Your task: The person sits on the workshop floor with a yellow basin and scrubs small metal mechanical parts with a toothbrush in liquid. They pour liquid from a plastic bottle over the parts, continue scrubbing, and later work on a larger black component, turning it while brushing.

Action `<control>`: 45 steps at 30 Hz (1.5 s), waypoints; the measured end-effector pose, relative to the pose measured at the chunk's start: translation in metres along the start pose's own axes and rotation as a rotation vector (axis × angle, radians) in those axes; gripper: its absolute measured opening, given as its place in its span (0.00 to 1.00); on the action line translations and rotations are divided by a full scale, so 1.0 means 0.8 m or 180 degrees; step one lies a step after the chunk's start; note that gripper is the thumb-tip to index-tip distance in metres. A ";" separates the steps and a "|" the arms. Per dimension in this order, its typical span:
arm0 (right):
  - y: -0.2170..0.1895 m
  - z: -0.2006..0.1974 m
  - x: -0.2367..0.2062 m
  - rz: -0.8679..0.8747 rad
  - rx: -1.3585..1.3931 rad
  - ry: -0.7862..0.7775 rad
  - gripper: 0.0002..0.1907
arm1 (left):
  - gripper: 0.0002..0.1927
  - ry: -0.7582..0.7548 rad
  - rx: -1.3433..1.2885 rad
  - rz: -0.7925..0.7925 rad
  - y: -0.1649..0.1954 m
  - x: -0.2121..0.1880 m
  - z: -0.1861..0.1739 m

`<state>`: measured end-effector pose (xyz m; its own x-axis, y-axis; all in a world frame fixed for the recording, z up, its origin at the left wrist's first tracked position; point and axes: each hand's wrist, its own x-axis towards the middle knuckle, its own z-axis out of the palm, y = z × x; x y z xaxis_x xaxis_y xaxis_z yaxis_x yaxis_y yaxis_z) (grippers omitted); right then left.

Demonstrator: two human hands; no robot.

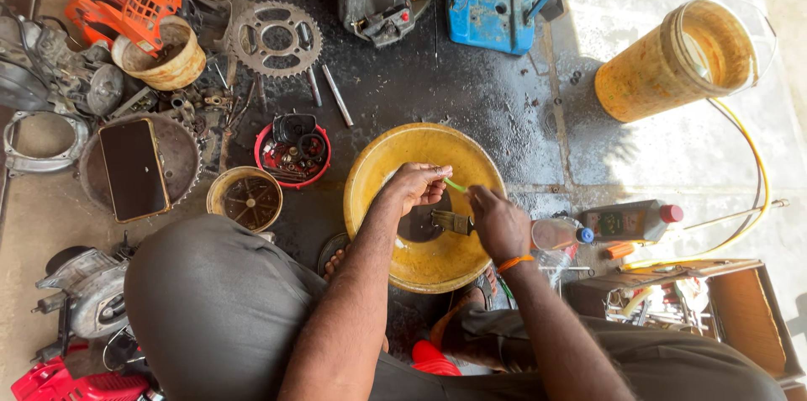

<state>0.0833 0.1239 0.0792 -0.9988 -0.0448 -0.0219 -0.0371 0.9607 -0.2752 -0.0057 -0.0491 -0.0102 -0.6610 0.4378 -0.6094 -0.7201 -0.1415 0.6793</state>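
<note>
A yellow basin [378, 157] sits on the oily floor in front of me. Over it, my left hand [414, 186] pinches one end of a thin green tube [455, 186]. My right hand [498, 223], with an orange band at the wrist, holds the tube's other end and a small brass-coloured metal part [451, 221] just above the basin's bottom. Both hands hover close together, nearly touching.
Left of the basin stand a red bowl of small parts [292, 151], a round tin [245, 197], a phone [133, 169] on a disc, and a sprocket [276, 38]. Right: a plastic bottle [555, 234], dark oil bottle [629, 221], yellow bucket [672, 60], yellow hose [756, 166], toolbox [689, 300].
</note>
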 end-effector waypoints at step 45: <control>-0.006 -0.013 -0.002 -0.0045 -0.0712 0.0432 0.13 | 0.16 0.0485 0.0417 -0.0053 -0.004 -0.006 0.003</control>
<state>0.0844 0.1224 0.0906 -0.9929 -0.0359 0.1138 -0.0424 0.9976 -0.0550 0.0002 -0.0488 -0.0088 -0.6807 0.2983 -0.6691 -0.7041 -0.0143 0.7099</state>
